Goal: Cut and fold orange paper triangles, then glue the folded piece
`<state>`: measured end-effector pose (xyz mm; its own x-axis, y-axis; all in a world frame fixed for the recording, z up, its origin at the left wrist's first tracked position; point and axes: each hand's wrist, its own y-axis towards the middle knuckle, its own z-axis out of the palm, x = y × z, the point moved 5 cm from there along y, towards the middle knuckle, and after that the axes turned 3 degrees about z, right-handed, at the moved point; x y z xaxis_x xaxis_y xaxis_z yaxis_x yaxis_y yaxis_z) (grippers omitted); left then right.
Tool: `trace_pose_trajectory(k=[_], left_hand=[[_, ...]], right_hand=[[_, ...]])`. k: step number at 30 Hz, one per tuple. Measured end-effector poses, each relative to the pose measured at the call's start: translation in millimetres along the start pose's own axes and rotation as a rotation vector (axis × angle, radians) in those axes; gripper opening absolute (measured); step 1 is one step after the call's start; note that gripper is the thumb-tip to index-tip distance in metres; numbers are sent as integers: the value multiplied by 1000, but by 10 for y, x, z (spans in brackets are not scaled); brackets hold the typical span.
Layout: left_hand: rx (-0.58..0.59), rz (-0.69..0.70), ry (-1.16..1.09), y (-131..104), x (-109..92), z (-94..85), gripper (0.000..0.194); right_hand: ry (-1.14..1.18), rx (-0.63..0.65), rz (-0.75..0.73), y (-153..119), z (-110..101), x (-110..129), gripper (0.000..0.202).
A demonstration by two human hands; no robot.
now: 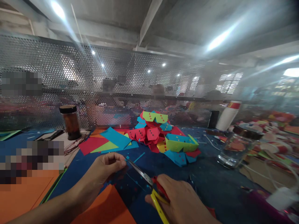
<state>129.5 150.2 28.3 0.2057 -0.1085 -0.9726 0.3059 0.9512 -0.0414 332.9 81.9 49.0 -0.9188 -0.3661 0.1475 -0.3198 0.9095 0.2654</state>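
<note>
Steel blades, red and yellow handles: scissors (146, 177), one pair, below centre of frame, grasped in the right hand (178, 196), tips pointing up and left. Left hand (109, 166), left of centre: thumb and fingertips pinched together beside the tips; whether a small scrap sits between them cannot be told.

Hazards, as judged: a nicked fingertip, from blades so near the pinch; a stray cut or crease in the orange sheet (111, 205) at lower centre, from a dropped blade or leaning forearm; small offcuts lost among the specks on the blue worktop (210, 177).

Nearby: one blue paper strip (139, 157), loose; coloured sheets, fanned, blue sheet (116, 138) uppermost. Upper centre of the worktop: folded-paper pile (153, 133), many-coloured, blocking forward reach.

Right of frame: glass jar (235, 149), lidded, and cup stack (227, 116), tilted, both hindering sideways movement. Left: dark-filled jar (70, 121). Behind all: perforated screen (116, 71).
</note>
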Motion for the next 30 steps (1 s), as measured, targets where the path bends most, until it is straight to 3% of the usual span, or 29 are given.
trace_pose_trajectory(k=[30], left_hand=[[-50, -3, 16, -53, -49, 6, 34]], right_hand=[[46, 14, -6, -7, -17, -2, 24]])
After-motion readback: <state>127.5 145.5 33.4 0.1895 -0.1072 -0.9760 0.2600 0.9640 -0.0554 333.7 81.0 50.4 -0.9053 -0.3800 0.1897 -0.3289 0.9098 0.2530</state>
